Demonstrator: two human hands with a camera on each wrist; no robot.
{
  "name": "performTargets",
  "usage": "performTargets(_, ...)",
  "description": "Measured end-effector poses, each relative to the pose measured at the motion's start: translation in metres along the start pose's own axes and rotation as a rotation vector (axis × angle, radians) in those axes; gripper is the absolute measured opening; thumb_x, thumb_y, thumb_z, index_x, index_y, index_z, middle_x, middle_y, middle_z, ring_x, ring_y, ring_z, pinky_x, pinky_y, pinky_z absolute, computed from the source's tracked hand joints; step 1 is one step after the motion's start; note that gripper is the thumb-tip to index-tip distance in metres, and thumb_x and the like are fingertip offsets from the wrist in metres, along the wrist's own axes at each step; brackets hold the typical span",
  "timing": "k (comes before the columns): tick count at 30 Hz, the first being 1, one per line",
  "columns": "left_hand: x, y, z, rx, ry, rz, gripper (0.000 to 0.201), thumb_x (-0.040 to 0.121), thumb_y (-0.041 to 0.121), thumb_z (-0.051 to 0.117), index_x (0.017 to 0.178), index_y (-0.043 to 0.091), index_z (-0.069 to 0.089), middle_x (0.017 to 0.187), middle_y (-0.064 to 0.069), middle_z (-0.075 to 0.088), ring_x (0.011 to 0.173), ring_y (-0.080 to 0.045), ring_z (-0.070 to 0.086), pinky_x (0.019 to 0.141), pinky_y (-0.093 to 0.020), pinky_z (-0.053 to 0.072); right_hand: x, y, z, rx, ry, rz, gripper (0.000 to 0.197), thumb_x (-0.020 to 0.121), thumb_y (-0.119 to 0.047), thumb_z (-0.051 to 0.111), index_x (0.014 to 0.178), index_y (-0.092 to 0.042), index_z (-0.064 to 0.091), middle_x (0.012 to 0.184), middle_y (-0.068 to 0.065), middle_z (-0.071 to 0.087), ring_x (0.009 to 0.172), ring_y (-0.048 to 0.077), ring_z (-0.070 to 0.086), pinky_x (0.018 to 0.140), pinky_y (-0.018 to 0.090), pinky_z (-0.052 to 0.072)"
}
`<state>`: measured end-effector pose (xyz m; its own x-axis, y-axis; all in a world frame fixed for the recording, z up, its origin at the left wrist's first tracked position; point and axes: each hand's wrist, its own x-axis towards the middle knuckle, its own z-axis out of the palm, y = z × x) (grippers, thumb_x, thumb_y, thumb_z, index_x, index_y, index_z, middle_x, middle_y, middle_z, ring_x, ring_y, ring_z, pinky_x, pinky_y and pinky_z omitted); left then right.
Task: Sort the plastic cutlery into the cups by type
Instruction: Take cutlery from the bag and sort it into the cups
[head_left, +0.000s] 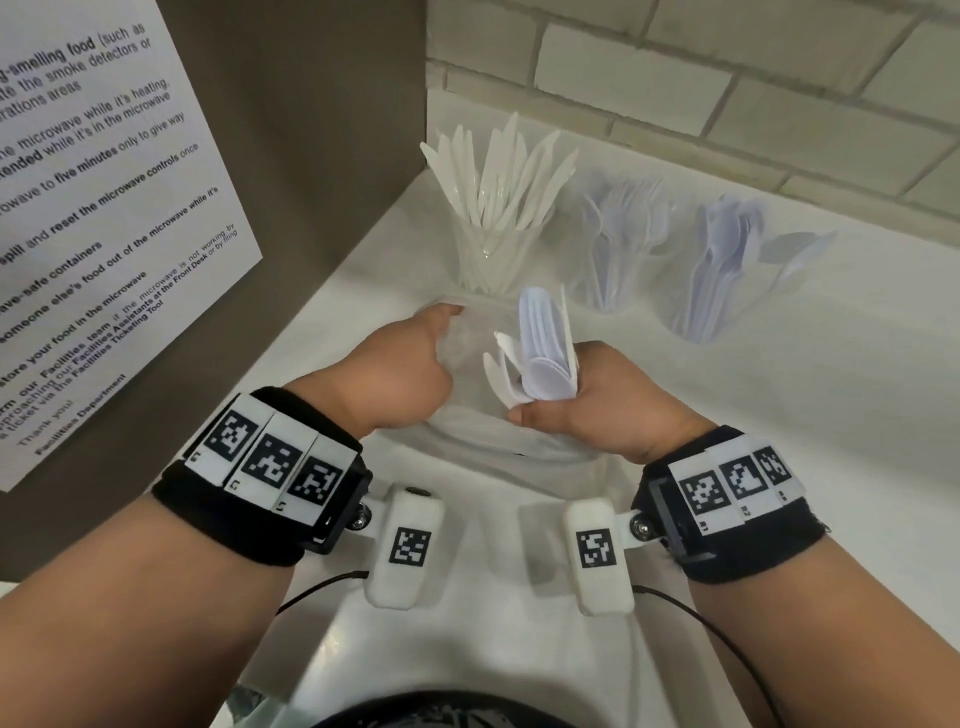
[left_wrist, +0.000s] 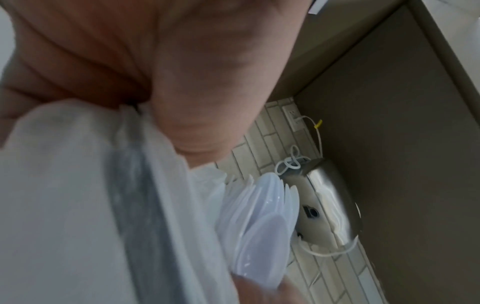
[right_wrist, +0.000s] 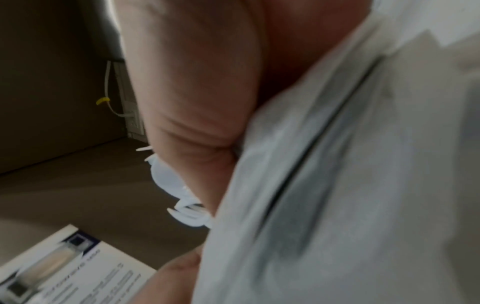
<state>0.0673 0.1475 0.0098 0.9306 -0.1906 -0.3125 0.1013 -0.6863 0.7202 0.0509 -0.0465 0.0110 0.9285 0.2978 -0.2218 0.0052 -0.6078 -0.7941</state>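
My left hand (head_left: 402, 371) grips the near-left rim of a clear plastic container (head_left: 470, 332) on the table (head_left: 779, 415), fingers curled over its edge. Right beside it, my right hand (head_left: 597, 400) clutches a bunch of white spoons (head_left: 545, 353), bowls up. Beyond my hands stand three cups: knives (head_left: 493, 176) ahead, then forks (head_left: 618, 234), then spoons (head_left: 727, 260) off to the right.
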Motion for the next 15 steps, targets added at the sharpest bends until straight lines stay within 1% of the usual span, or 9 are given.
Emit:
performTargets(1,0.001,-0.001,0.001,-0.101,0.043,-0.028,0.061,0.086,-0.002,0.047,0.136,0.032,0.044,0.093,0.012,0.059,0.08,-0.009,0.059,0.063,-0.019,0.051,-0.001,-0.001,0.0,-0.037,-0.013,-0.014,0.027,0.077,-0.019,0.078,0.067,-0.03,0.055,0.059,-0.016,0.059,0.059,-0.002,0.056,0.056,0.01,0.039)
performTargets(2,0.002,-0.003,0.002,-0.188,0.096,-0.06,0.054,0.085,-0.002,0.046,0.128,0.029,0.052,0.093,0.007,0.063,0.083,-0.015,0.063,0.069,-0.028,0.054,-0.003,-0.002,0.0,-0.076,-0.03,-0.031,0.032,0.079,-0.019,0.076,0.062,-0.031,0.051,0.053,-0.019,0.057,0.053,-0.003,0.054,0.052,0.008,0.037)
performTargets(3,0.004,-0.005,0.003,-0.245,0.146,-0.082,0.049,0.083,-0.003,0.044,0.12,0.027,0.058,0.094,0.001,0.066,0.085,-0.022,0.065,0.071,-0.033,0.054,-0.004,-0.004,0.002,-0.12,-0.051,-0.051,0.038,0.081,-0.019,0.074,0.058,-0.032,0.046,0.048,-0.023,0.054,0.048,-0.004,0.051,0.049,0.008,0.036)
performTargets(4,0.006,-0.006,0.004,-0.274,0.178,-0.092,0.046,0.082,-0.003,0.043,0.114,0.026,0.06,0.095,-0.002,0.067,0.083,-0.026,0.065,0.068,-0.034,0.052,-0.005,-0.005,0.004,-0.162,-0.073,-0.069,0.041,0.082,-0.019,0.072,0.056,-0.032,0.043,0.046,-0.025,0.052,0.046,-0.005,0.05,0.048,0.008,0.035)
performTargets(6,0.01,-0.01,0.007,-0.287,0.207,-0.086,0.046,0.081,-0.005,0.041,0.109,0.025,0.061,0.092,-0.004,0.066,0.073,-0.025,0.061,0.059,-0.029,0.046,-0.006,-0.006,0.005,-0.231,-0.097,-0.111,0.043,0.081,-0.015,0.07,0.057,-0.034,0.041,0.048,-0.027,0.053,0.048,-0.007,0.05,0.049,0.008,0.035)
performTargets(9,0.011,-0.012,0.009,-0.281,0.225,-0.048,0.045,0.079,-0.005,0.039,0.102,0.024,0.065,0.092,-0.006,0.067,0.074,-0.026,0.06,0.061,-0.028,0.044,-0.008,-0.007,0.009,-0.332,-0.075,-0.191,0.041,0.08,-0.016,0.068,0.061,-0.036,0.038,0.051,-0.012,0.049,0.051,-0.002,0.049,0.05,0.012,0.033)
performTargets(11,0.01,-0.011,0.005,-0.394,0.189,-0.057,0.033,0.079,-0.001,0.044,0.096,0.017,0.066,0.087,-0.007,0.065,0.072,-0.023,0.059,0.061,-0.028,0.042,-0.009,-0.006,0.011,-0.421,-0.059,-0.216,0.028,0.082,-0.02,0.065,0.069,-0.031,0.042,0.06,-0.011,0.048,0.055,0.005,0.047,0.052,0.017,0.032)
performTargets(13,0.007,-0.009,-0.001,-0.617,0.052,-0.083,0.022,0.076,0.01,0.054,0.096,0.01,0.065,0.084,-0.009,0.061,0.067,-0.019,0.059,0.059,-0.027,0.043,-0.008,-0.005,0.012,-0.484,-0.047,-0.226,0.016,0.083,-0.022,0.063,0.08,-0.023,0.048,0.068,-0.008,0.049,0.062,0.014,0.046,0.054,0.023,0.031)
performTargets(15,0.007,-0.012,-0.003,-0.721,-0.018,-0.057,0.021,0.077,0.02,0.069,0.095,0.009,0.066,0.089,-0.011,0.066,0.075,-0.022,0.065,0.069,-0.033,0.05,-0.007,-0.005,0.014,-0.491,-0.04,-0.234,0.014,0.083,-0.021,0.063,0.094,-0.018,0.053,0.073,-0.008,0.05,0.067,0.016,0.046,0.052,0.021,0.032)
